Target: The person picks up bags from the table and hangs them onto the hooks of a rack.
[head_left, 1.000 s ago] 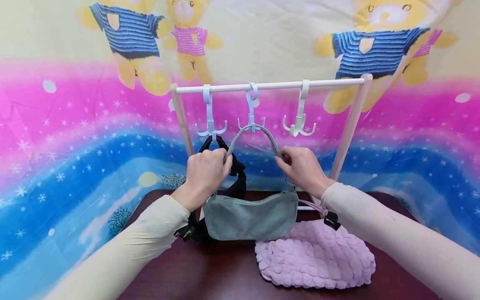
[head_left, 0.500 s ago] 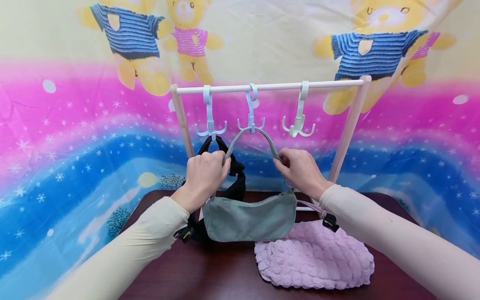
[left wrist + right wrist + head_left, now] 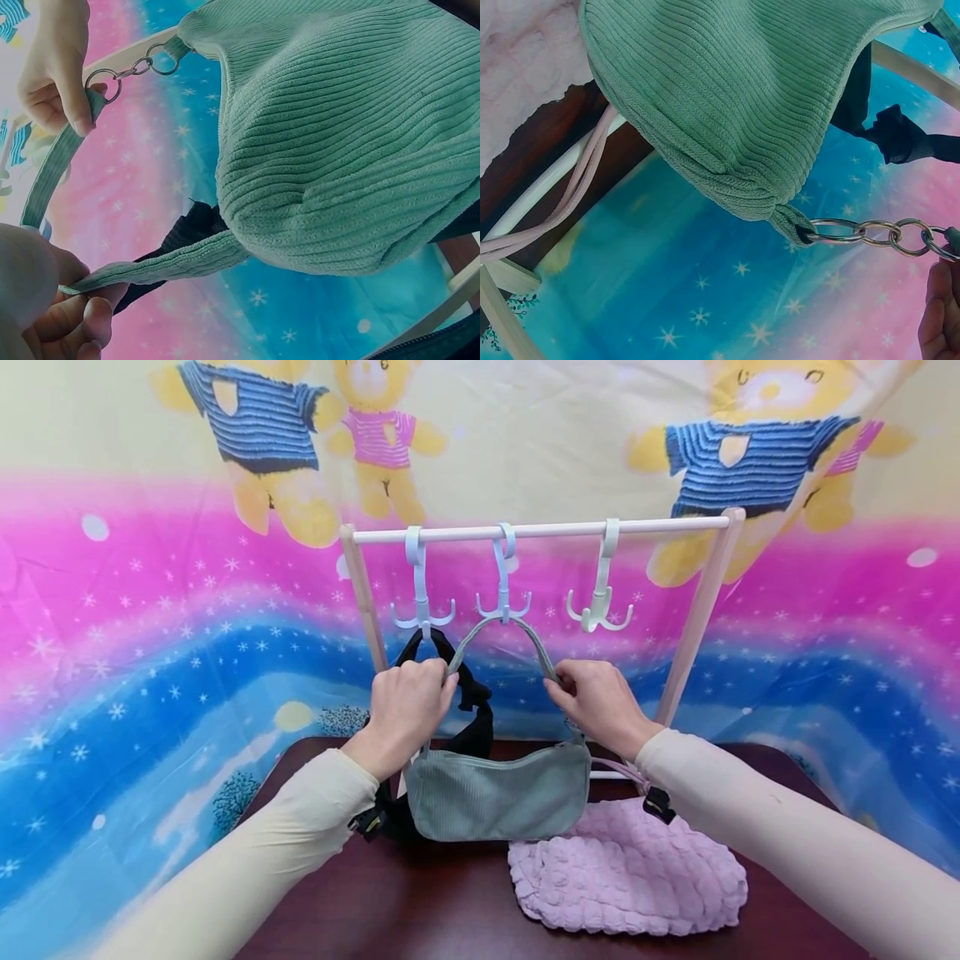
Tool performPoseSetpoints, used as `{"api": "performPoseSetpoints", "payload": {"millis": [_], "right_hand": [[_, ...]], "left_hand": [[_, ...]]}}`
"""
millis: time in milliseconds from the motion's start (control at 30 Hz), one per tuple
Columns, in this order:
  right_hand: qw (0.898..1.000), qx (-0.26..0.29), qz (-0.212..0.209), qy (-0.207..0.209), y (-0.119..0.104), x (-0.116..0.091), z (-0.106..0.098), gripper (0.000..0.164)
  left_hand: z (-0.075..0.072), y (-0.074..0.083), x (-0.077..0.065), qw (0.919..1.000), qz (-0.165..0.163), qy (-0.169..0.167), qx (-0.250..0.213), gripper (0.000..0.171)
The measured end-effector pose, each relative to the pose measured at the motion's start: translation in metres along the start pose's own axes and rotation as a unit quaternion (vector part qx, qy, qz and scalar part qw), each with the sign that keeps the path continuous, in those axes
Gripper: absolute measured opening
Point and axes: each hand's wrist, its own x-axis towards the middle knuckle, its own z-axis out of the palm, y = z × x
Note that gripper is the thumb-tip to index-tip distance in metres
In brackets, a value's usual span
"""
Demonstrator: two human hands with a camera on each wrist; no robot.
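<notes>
A green corduroy handbag [image 3: 498,797] hangs from its arched strap between my hands. My left hand [image 3: 411,706] pinches the strap's left side, and my right hand [image 3: 603,700] pinches its right side. In the left wrist view the strap [image 3: 172,262] runs out between the left thumb and fingers. A metal ring chain [image 3: 892,234] joins the bag to the strap near the right fingers. The top of the strap meets the lower part of the middle blue hook [image 3: 504,597] in the head view. Behind my left hand, a black bag [image 3: 474,727] hangs from the left blue hook [image 3: 422,602].
A rack with a white rail [image 3: 555,530] and wooden posts carries the hooks, including a pale green hook [image 3: 598,602] at right. A pink quilted bag [image 3: 637,872] lies on the dark wooden table [image 3: 367,902]. A printed cloth [image 3: 112,610] hangs behind.
The handbag and both hands have stayed nearly in place. The strap's top has dropped slightly relative to the middle hook, and my right hand has shifted a little left and down.
</notes>
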Motion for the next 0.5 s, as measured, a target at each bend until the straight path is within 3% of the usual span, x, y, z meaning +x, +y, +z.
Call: {"api": "performPoseSetpoints", "payload": {"millis": [500], "right_hand": [[1.0, 0.015, 0.011, -0.017, 0.0018, -0.0017, 0.005, 0.011]], "left_hand": [[0.0037, -0.0014, -0.0004, 0.9999, 0.011, 0.006, 0.01, 0.025]]}}
